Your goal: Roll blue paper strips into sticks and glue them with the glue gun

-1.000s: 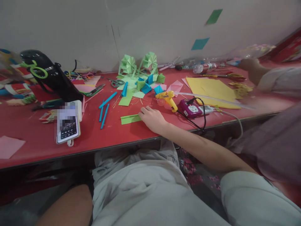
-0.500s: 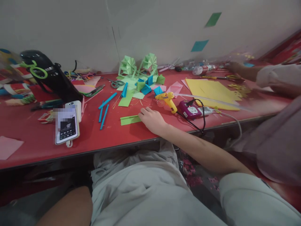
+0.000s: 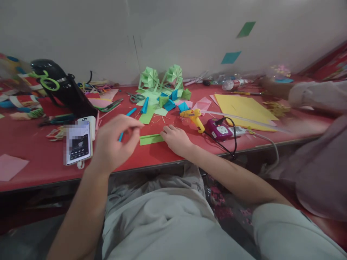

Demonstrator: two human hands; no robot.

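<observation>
A light-green paper strip (image 3: 150,139) lies on the red table with a fold running along its length. My right hand (image 3: 176,140) rests over the strip's right end, fingers bent and gripping it there; that end is hidden. My left hand (image 3: 115,142) hovers left of the strip, slightly blurred. Its thumb and index finger point toward the strip's left end with a small gap between them, and I see nothing in them. Behind this hand, blue paper sticks (image 3: 131,112) are partly covered.
A yellow glue gun (image 3: 194,117) lies right of my right hand, beside a purple power socket (image 3: 219,129) with cables. Green folded-paper models (image 3: 149,77) stand behind. A phone (image 3: 78,142) leans by a black bottle (image 3: 61,86) at left. Another person's arm (image 3: 311,94) reaches in at right.
My left hand has come into view from below and moved up over the table, near the strip's left end. My right hand stays on the strip. The view has shifted slightly.
</observation>
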